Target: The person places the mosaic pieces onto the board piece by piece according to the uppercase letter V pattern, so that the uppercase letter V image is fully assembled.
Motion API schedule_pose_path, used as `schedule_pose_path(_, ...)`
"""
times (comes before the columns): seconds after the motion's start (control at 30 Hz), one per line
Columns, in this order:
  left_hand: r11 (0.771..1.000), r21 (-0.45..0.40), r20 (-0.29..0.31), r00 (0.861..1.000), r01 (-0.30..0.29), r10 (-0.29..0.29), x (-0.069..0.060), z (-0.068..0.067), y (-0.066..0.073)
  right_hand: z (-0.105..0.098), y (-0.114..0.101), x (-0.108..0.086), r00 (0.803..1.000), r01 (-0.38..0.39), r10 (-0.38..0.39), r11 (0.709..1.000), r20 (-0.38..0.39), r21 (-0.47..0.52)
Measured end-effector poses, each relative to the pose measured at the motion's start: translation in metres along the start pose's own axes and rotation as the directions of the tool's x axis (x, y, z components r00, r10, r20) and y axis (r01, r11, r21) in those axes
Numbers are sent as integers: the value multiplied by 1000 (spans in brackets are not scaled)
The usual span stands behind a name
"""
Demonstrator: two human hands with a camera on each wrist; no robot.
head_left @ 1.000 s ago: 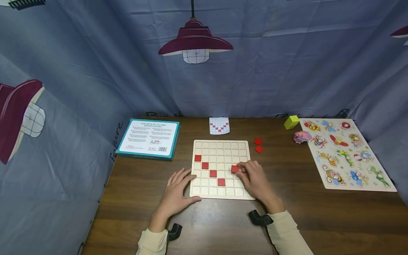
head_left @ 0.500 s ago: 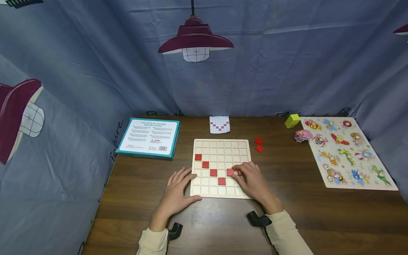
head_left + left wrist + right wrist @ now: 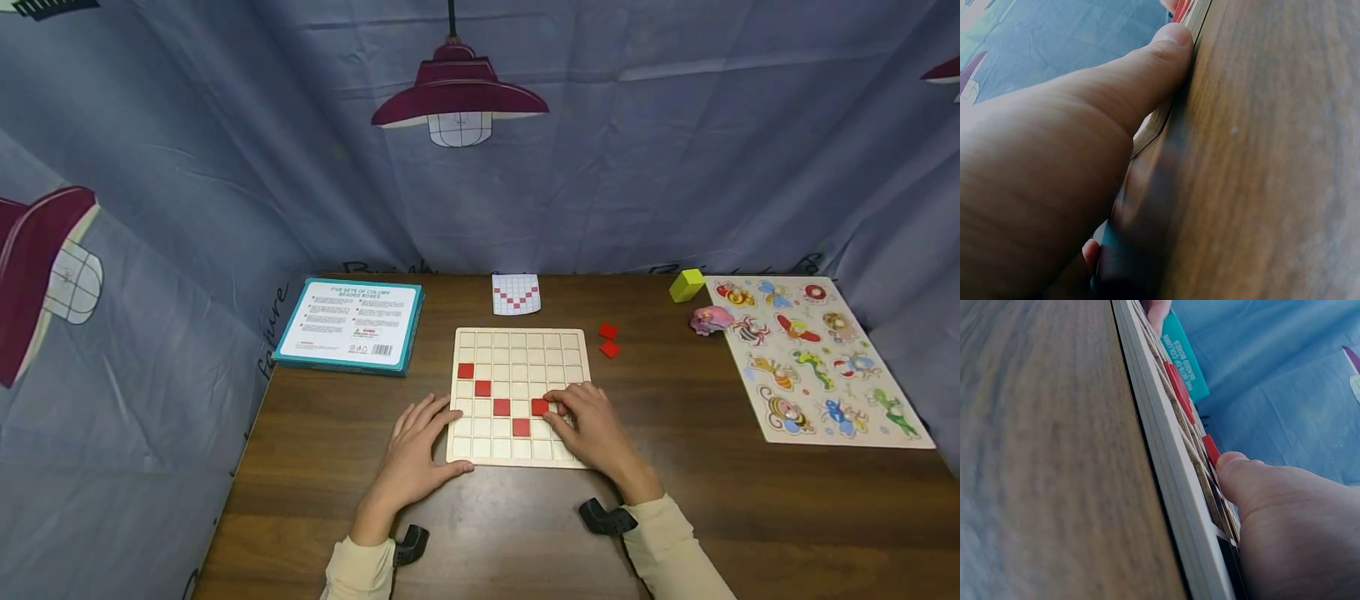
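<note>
A pale wooden grid board (image 3: 519,354) lies on the table, four red squares sitting in its cells in a descending diagonal, the lowest (image 3: 521,427) right of centre. My right hand (image 3: 600,433) pinches another red square (image 3: 539,407) by its right side, at the cell up and right of that lowest one. In the right wrist view the thumb (image 3: 1241,481) touches the red square (image 3: 1211,450). My left hand (image 3: 415,454) rests with spread fingers at the board's left edge; in the left wrist view its thumb (image 3: 1160,53) touches the board's side.
Two loose red squares (image 3: 609,350) lie right of the board. Behind it is a small pattern card (image 3: 516,295). A teal-edged box (image 3: 348,325) is at the left. At the right are a yellow-green block (image 3: 686,286), a pink animal figure (image 3: 711,321) and a picture board (image 3: 821,362).
My right hand has moved left and slightly down over the board with the red square, from the cells further right. My left hand has stayed in place.
</note>
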State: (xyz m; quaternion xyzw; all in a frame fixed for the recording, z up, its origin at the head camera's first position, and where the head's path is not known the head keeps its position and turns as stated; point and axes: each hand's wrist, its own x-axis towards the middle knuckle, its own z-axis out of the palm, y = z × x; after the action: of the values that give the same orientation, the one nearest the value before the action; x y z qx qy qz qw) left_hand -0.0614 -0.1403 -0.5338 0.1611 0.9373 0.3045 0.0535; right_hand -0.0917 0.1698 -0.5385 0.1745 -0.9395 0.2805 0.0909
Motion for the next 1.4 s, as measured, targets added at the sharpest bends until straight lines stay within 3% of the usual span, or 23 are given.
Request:
schedule_pose_path(0.8,1000,-11,6,1000,11,-11,1,0,1,2,2,0,999,-26,25,1000,31,3)
schedule_pose_path(1.4,1000,-3,-3,1000,1,-1,-1,-1,1,2,-1,0,1000,-19,19,999,-12,36)
